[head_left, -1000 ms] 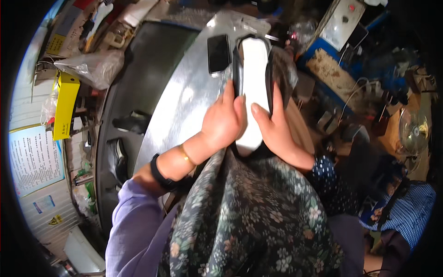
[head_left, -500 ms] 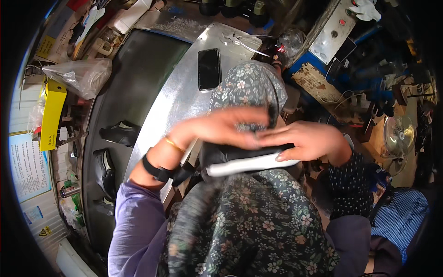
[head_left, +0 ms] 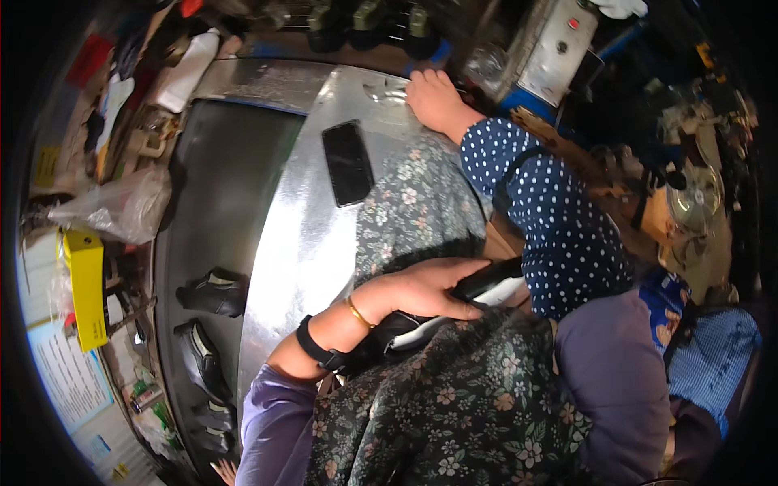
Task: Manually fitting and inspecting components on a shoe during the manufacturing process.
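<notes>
A black shoe (head_left: 488, 281) with a white sole edge lies across my lap, on a dark floral apron (head_left: 454, 389). My left hand (head_left: 429, 287) is closed around it, thumb along the sole side. Stretched forward, my right hand (head_left: 438, 99) is at the far right corner of the shiny metal table (head_left: 284, 219), its fingers curled down. Beside those fingers a small shiny metal piece (head_left: 387, 91) shows; whatever is under the hand is hidden. A black phone (head_left: 348, 162) lies on the table, left of the apron's floral cloth.
Left of the table runs a dark conveyor belt (head_left: 227, 170) carrying several black shoes (head_left: 212, 293). Another person's fingertips (head_left: 223, 470) show at the lower left. A yellow box (head_left: 83, 287) and a plastic bag (head_left: 121, 206) stand beyond the belt. A control box (head_left: 559, 49) is at the far right.
My right hand has left the shoe and reached forward to the table corner, where a pale metal tool lay. My left hand has moved down and right on the shoe, which has tilted.
</notes>
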`<state>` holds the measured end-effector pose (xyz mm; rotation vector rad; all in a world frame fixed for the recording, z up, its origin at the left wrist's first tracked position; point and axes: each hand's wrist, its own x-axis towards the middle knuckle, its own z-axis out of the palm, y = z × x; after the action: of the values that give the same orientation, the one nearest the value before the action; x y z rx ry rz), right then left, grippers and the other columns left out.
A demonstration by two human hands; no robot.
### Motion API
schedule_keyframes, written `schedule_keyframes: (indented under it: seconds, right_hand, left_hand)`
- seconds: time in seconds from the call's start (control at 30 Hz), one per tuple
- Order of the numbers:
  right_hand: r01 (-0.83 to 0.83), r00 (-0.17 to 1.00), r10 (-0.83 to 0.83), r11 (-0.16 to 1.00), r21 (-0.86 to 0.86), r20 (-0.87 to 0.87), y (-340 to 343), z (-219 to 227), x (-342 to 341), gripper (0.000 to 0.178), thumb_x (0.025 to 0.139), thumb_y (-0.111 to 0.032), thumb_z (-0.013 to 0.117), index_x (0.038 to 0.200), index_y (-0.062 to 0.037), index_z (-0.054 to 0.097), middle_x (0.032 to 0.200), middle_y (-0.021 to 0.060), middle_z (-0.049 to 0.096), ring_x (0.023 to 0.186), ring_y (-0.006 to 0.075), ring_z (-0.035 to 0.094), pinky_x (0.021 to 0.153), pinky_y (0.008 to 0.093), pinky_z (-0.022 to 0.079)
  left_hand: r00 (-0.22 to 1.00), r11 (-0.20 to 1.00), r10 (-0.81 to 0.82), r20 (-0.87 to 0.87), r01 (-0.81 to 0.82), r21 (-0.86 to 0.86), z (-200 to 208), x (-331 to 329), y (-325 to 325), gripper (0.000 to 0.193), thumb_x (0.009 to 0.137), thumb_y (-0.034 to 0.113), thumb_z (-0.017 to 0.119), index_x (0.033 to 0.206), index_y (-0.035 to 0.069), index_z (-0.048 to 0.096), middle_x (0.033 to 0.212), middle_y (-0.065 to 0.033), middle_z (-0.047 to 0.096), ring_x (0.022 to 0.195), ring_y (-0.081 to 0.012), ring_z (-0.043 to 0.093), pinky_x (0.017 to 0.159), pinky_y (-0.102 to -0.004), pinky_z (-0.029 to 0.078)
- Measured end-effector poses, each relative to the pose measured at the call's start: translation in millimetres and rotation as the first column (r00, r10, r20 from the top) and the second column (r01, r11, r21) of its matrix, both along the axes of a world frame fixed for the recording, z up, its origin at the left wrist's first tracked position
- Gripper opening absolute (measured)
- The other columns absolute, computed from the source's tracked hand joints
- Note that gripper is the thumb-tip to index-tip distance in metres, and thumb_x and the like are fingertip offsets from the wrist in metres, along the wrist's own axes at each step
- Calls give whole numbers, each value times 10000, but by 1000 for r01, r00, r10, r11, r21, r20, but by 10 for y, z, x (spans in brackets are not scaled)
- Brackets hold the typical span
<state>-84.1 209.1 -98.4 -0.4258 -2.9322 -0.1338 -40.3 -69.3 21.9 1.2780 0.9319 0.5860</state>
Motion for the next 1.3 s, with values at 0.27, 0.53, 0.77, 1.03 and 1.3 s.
schedule_keyframes:
  seconds: [0.27,0.53,0.77,1.03,1.3]
  right_hand:
    - [60,825,-496,-400,-915,271,-449,1528,2232,408,1029,-427,512,996,-28,586,781,97,666,617,186,672,530,305,528]
    - [305,834,-389,-266,-915,391,-1950,1918,3870,241,1011,-235,585,1158,-53,644,1063,33,684,867,67,575,706,248,456]
    - [399,910,-83,-84,-913,405,-1820,1748,3884,330,1009,-323,585,1115,-14,623,937,106,642,851,157,584,757,352,472]
    - [-84,979,-114,535,-840,-171,-1802,742,3795,256,953,-229,662,1060,2,637,911,196,608,839,393,604,736,456,492]
    - [37,917,-265,800,-599,-298,-2084,354,3774,199,900,-178,712,965,-12,624,966,146,627,798,352,635,696,411,538]
  left_hand:
    - [999,998,-20,36,18,53,-84,51,45,695,898,335,710,1453,28,425,1323,-165,563,1218,-270,549,1043,-349,415]
    - [989,983,-131,-65,121,-137,84,267,267,806,909,455,729,1492,11,394,1349,-148,586,1226,-222,544,1048,-332,418]
    - [961,989,-134,-241,113,-99,160,422,208,797,931,403,723,1509,-6,359,1303,-145,610,1178,-206,564,1011,-318,446]
    - [1000,974,-3,27,9,-227,-24,387,145,724,946,271,726,1511,-4,367,1321,-70,583,1190,-136,513,1014,-288,420]
    - [980,734,191,59,-103,-671,-14,523,496,422,970,331,657,1261,26,631,1189,-48,679,1037,-118,624,924,-298,499]
